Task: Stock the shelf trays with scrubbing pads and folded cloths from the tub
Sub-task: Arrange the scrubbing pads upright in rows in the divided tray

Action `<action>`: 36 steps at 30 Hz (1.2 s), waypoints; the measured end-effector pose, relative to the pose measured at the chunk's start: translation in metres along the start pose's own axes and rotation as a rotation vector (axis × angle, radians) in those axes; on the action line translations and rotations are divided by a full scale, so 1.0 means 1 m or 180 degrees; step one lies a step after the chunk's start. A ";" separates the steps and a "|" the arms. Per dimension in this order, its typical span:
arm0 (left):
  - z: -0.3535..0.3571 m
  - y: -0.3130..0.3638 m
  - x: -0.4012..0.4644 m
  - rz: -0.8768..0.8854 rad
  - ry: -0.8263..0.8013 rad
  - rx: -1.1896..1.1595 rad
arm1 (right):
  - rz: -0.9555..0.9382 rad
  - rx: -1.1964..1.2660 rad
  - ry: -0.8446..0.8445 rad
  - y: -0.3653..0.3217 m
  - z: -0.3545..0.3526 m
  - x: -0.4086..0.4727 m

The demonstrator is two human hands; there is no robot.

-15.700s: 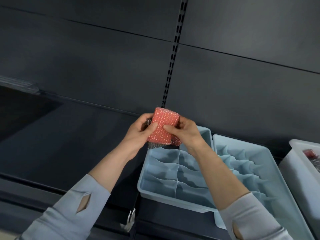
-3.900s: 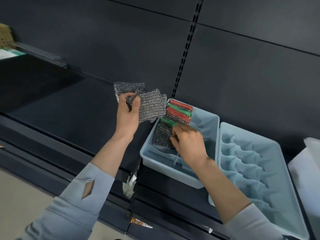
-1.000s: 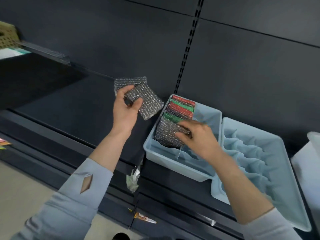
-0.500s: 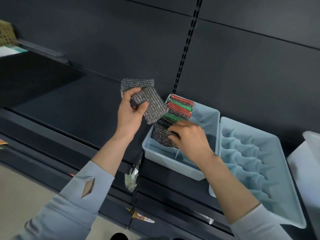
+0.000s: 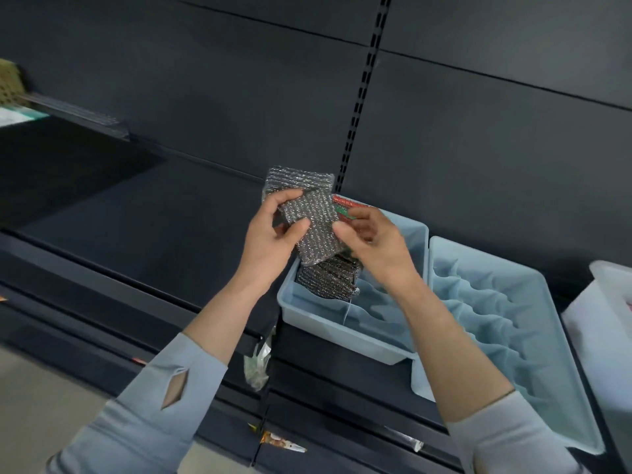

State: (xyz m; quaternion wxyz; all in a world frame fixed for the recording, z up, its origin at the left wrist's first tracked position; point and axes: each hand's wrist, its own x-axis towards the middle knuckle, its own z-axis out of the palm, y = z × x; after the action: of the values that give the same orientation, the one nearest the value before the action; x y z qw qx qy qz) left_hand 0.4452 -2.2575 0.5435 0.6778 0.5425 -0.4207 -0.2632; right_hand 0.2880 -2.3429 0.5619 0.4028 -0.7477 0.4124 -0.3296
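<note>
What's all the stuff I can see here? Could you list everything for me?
silver scrubbing pads: at least two, silver-grey, held in the hands above the left tray
pads in the tray: a row on edge, silver, red and green; count unclear
left tray: one, pale blue, divided, on the shelf
right tray: one, pale blue, divided, nothing in it
tub: one, white, far right, mostly cut off
shelf: dark, backed by dark panels
plastic scrap: one, clear, hanging at the shelf edge
left hand: grips the pads
right hand: pinches the front pad's edge

Shop: dark slotted shelving [image 5: 362, 97]
</note>
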 end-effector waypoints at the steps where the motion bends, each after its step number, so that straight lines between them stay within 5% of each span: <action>1: 0.003 0.001 0.000 0.0058 -0.0075 0.0044 | 0.0078 0.0163 -0.0250 -0.001 0.001 0.002; 9: -0.016 -0.005 0.001 -0.0051 0.0437 -0.0108 | -0.0268 -0.0509 -0.0475 0.028 -0.014 -0.022; 12: -0.024 -0.009 0.000 -0.0054 0.0461 -0.0136 | -0.0875 -0.1405 -0.0473 0.039 -0.009 -0.044; 19: -0.026 -0.015 -0.004 -0.0125 0.0430 -0.0248 | -0.1745 -0.1813 -0.0220 0.046 0.018 -0.045; 24: -0.027 -0.016 -0.005 -0.0253 0.0442 -0.0283 | -0.1699 -0.2210 -0.0151 0.051 0.022 -0.040; 30: -0.022 -0.014 -0.012 -0.0258 0.0032 -0.0300 | -0.0536 -0.0520 0.0574 0.013 0.004 -0.023; 36: -0.018 -0.016 -0.023 -0.0151 -0.0394 0.0293 | 0.0089 0.0323 -0.0430 0.004 -0.001 -0.012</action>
State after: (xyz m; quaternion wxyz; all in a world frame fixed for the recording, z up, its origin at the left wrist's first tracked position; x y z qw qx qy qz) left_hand 0.4504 -2.2343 0.5208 0.6184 0.5656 -0.4606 -0.2925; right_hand 0.2801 -2.3343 0.5570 0.4716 -0.7410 0.3775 -0.2932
